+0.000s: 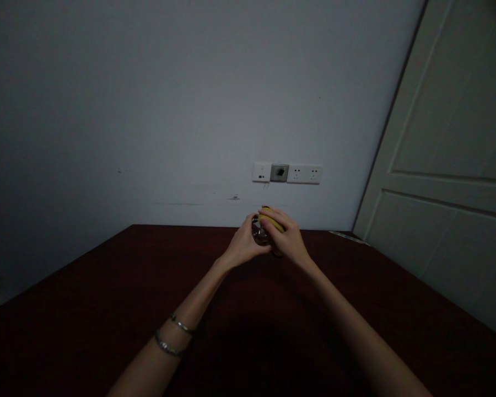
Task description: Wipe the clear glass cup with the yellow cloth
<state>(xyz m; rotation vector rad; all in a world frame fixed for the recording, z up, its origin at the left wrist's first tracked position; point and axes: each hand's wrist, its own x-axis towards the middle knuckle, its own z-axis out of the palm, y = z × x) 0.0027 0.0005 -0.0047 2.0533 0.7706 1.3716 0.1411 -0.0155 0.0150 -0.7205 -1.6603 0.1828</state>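
Note:
Both my hands meet over the far part of a dark red table (107,286). My left hand (243,245) is curled around a small shiny metal object (259,234). My right hand (287,237) is closed on the same item, its fingers over a yellow part (270,221) on top. The dim light and my fingers hide most of the object, so I cannot make out what it is. Two thin bracelets (173,333) sit on my left wrist.
A plain pale wall rises just behind the table, with a row of wall sockets (287,173) above the hands. A white panelled door (446,165) stands at the right. A thin flat strip (347,236) lies at the table's far right corner.

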